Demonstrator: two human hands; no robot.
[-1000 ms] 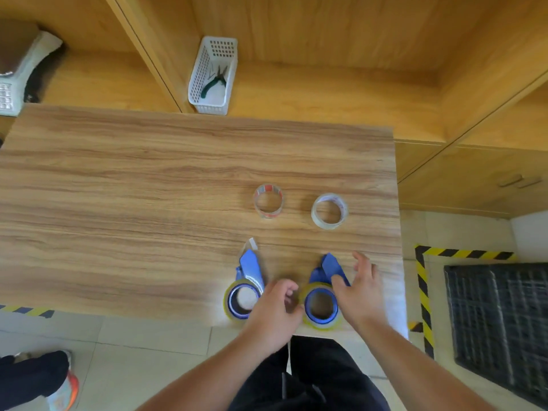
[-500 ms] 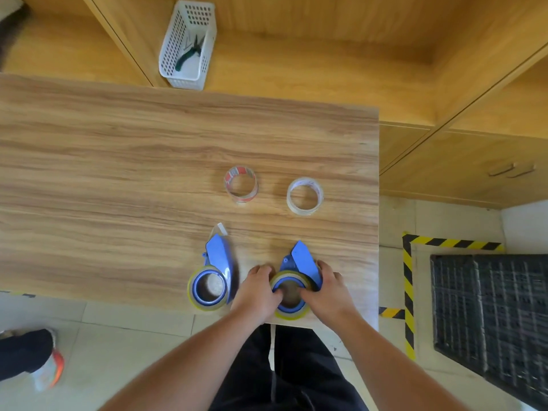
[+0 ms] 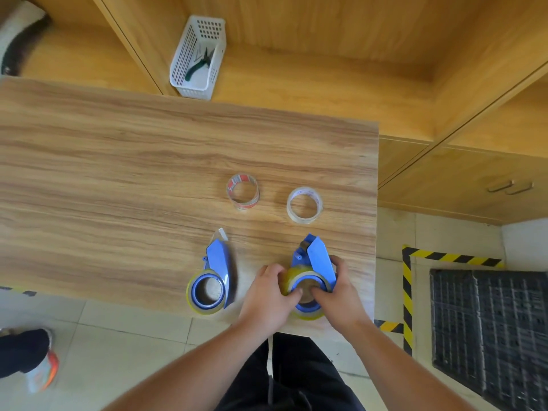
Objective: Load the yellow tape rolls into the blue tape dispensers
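Lower centre of frame, near table [image 3: 118, 179] edge: my left hand [image 3: 267, 298] and right hand [image 3: 341, 295] both grip the right blue dispenser [image 3: 317, 256], yellow roll [image 3: 292, 277] seated. Left blue dispenser [image 3: 218, 262], also loaded, lies beside, untouched.

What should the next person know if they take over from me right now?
Left hand and right hand both grip the right dispenser and its yellow roll at the table's near edge.
Left dispenser lies untouched, a yellow roll already on it.
Two clear rolls sit further back.
Left: whether the right roll is fully seated cannot be told; check it.
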